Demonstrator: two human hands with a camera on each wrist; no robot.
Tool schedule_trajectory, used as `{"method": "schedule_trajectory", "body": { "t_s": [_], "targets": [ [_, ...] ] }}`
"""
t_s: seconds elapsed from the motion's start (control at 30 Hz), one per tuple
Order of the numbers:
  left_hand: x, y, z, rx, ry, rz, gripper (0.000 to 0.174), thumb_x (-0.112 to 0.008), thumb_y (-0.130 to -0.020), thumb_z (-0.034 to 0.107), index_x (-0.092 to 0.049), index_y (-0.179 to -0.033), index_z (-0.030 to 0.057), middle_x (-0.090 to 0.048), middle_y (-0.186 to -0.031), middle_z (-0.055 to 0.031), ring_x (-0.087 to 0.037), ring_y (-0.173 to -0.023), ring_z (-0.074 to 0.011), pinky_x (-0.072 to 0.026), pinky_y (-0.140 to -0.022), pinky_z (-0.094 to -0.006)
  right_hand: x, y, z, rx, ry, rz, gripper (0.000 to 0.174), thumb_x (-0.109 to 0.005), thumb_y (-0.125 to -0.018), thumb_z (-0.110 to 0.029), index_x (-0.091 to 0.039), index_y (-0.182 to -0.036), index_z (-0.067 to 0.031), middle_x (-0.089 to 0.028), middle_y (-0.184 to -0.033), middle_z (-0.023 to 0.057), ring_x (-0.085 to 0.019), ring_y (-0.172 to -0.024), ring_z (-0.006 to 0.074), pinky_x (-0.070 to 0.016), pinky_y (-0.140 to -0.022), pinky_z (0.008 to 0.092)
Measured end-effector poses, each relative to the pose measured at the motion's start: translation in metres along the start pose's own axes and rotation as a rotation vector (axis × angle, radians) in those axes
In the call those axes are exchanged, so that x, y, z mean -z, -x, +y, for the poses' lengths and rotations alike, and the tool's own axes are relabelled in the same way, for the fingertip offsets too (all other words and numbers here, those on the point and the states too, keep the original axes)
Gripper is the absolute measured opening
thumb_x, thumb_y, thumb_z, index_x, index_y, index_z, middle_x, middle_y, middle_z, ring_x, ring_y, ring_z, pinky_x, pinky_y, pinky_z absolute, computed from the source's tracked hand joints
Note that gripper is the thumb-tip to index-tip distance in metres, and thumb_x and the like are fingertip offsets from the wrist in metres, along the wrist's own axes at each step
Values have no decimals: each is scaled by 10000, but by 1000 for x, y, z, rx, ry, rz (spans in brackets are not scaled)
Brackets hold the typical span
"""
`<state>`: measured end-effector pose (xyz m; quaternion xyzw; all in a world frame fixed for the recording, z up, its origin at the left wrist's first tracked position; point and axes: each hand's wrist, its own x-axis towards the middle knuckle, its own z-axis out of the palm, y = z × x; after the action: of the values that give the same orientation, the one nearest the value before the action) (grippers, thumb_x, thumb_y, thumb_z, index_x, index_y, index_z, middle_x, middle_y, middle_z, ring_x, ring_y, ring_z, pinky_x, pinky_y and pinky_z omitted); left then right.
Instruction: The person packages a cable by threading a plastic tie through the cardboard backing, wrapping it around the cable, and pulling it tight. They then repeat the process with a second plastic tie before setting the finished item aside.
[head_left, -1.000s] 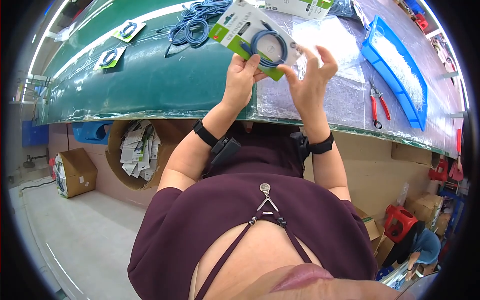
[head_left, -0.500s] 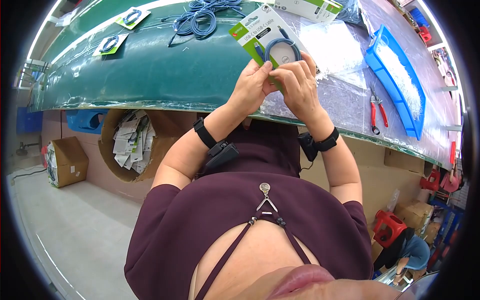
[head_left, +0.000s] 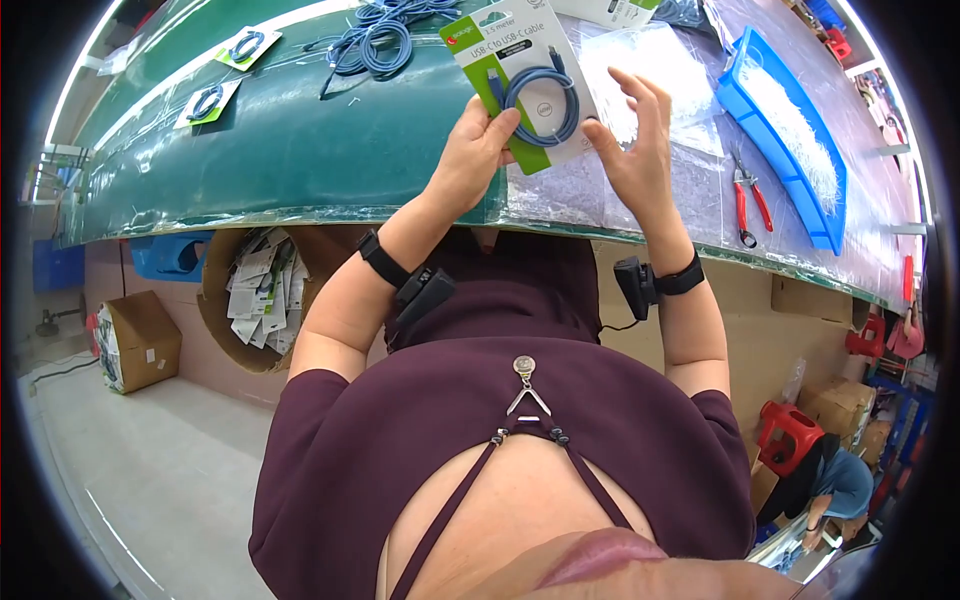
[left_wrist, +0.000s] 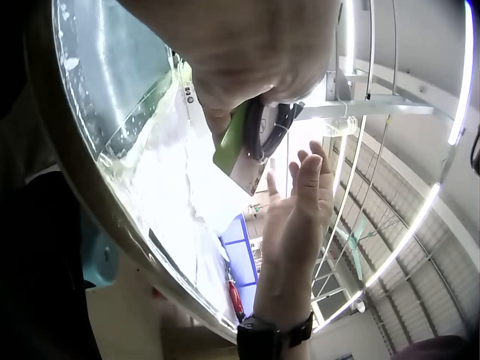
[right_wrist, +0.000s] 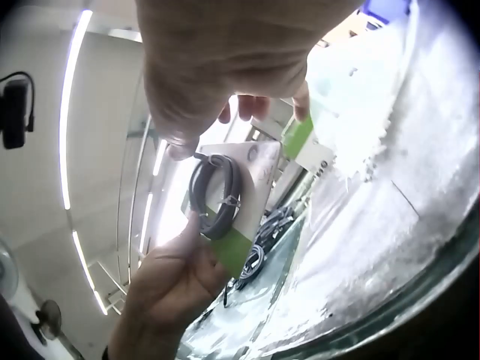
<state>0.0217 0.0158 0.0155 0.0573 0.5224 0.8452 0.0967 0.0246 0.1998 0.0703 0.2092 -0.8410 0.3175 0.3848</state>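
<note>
The left hand (head_left: 472,155) pinches the lower left edge of a white and green cable card (head_left: 527,60), thumb on its front. A coiled blue cable (head_left: 574,104) lies on the card, tied to it. Just right of the card, the right hand (head_left: 640,145) is raised with fingers spread, holding nothing; its thumb is close to the card's edge, and contact cannot be told. In the right wrist view the left hand (right_wrist: 169,289) grips the card (right_wrist: 259,169) from below. In the left wrist view the right hand (left_wrist: 296,202) has its fingers extended.
Loose blue cables (head_left: 372,48) lie on the green table (head_left: 270,160), with two carded cables (head_left: 207,103) to the left. At right are clear bags (head_left: 660,85), red-handled cutters (head_left: 742,205) and a blue tray (head_left: 832,235) of white ties. A carton (head_left: 225,330) of cards stands below.
The right hand has come off the card and moved right, its fingers opening out. The left hand, still holding the card, has shifted slightly left and up.
</note>
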Motion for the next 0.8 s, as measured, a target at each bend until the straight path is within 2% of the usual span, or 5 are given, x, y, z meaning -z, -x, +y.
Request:
{"method": "schedule_trajectory", "body": {
  "t_s": [0.13,0.27,0.43,0.67,0.8],
  "targets": [
    [0,1,-2,-61,-155,-62,290,-486,-979,176,-448,-1227,31,-583,-1113,-71,-578,-999,-123,-510,-796,-271,-11,17,8,-644,-479,-513,285,-569,-938,-260,-501,-1047,-6,-592,-841,74,-589,-673,139,-510,-584,280],
    [-8,7,4,42,102,-124,279,-529,-959,151,-469,-1201,26,-592,-1093,-66,-570,-972,-118,-483,-806,-269,-23,23,10,-715,-678,-405,281,-548,-947,-259,-493,-1035,2,-580,-796,87,-551,-553,107,-450,-440,222],
    [7,14,-13,-35,-78,-23,296,-573,-930,105,-477,-1194,9,-595,-1095,-62,-564,-979,-121,-480,-840,-287,-31,31,-1,-781,-611,-428,286,-540,-951,-263,-494,-1046,2,-580,-805,76,-573,-623,131,-486,-528,268],
    [55,35,12,-99,15,141,332,-592,-920,94,-474,-1218,9,-587,-1140,-68,-566,-1026,-144,-458,-912,-298,-49,45,-6,-469,-685,-445,286,-594,-919,-229,-534,-1075,3,-605,-863,117,-607,-788,217,-481,-703,353],
    [62,42,10,-70,59,185,352,-601,-915,103,-472,-1230,14,-579,-1165,-72,-563,-1049,-152,-446,-938,-303,-36,39,50,-330,-36,-291,156,-624,-857,-135,-596,-966,-26,-600,-995,158,-609,-807,339,-486,-695,366]
  ]
}}
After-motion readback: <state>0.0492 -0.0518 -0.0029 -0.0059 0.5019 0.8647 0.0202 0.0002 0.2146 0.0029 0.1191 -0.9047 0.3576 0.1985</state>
